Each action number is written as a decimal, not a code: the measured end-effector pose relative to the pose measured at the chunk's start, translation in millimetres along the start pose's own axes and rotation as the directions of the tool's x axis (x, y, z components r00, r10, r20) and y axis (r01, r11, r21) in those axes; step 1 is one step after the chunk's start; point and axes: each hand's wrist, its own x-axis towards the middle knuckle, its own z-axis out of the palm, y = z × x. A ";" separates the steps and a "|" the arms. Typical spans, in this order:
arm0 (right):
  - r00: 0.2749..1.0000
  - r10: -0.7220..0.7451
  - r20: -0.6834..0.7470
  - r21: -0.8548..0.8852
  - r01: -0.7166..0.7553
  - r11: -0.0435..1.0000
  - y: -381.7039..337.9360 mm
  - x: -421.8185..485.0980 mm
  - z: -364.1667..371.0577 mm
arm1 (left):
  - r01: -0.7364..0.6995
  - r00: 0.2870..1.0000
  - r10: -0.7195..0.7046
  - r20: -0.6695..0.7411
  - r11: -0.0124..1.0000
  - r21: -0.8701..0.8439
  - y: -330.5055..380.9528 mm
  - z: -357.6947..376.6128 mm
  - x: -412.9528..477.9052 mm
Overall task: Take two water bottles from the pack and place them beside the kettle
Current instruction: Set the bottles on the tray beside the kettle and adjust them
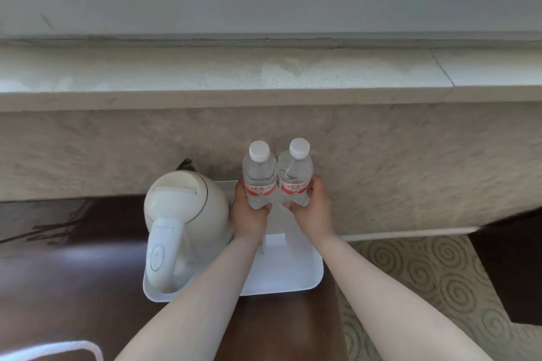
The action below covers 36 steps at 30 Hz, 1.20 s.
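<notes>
Two bottles up and in play, one per hand. The left hand has its fingers curled shut round the lower body of the left bottle, and the right hand is wrapped the same way round the base of the right bottle, thumb up at the label edge. Both bottles stand upright, white caps well above the fingers, sides touching or very nearly so between the two hands. Just left of the left fingers sits the kettle, on the white tray that lies below the palms, on the dark counter. I can't tell whether the bottle bases are down on the tray or just above it; the hands hide that. The pack is not in view. On handling: these look full and sealed, so expect some weight low down, thin clear walls that give under a squeeze, and a smooth, possibly slick surface. The label band looks the surest place to hold, as it is less slick there. They are tall and narrow, so they could tip if let go before the bases sit flat.
</notes>
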 end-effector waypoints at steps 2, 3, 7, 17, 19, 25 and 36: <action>1.000 0.009 -0.003 0.001 -0.009 1.000 1.2 2.3 1.0 | 0.000 1.000 0.000 0.000 1.000 -0.017 -1.2 0.9 0.2; 1.000 0.012 -0.006 0.001 -0.012 1.000 1.7 3.1 2.1 | -0.002 1.000 0.002 0.001 1.000 -0.020 -1.4 1.2 0.8; 1.000 0.002 -0.022 0.000 -0.002 1.000 4.0 3.5 4.6 | -0.013 1.000 0.013 -0.004 1.000 0.001 -2.7 2.7 2.3; 1.000 0.003 0.010 -0.001 -0.003 1.000 7.8 7.0 3.9 | -0.014 0.999 0.014 -0.029 1.000 0.003 -8.5 3.8 5.3; 1.000 0.003 0.016 -0.003 -0.003 1.000 7.6 7.7 2.9 | -0.019 1.000 0.019 -0.014 1.000 -0.015 -8.7 2.8 5.0; 0.999 0.008 0.037 -0.017 -0.007 1.000 7.3 5.2 2.3 | -0.004 1.000 0.004 -0.003 0.999 0.048 -6.3 1.4 7.6; 0.992 -0.065 0.107 -0.113 0.077 0.991 -16.3 -1.2 -5.9 | -0.026 0.999 0.029 -0.046 0.997 0.069 11.4 -1.7 0.1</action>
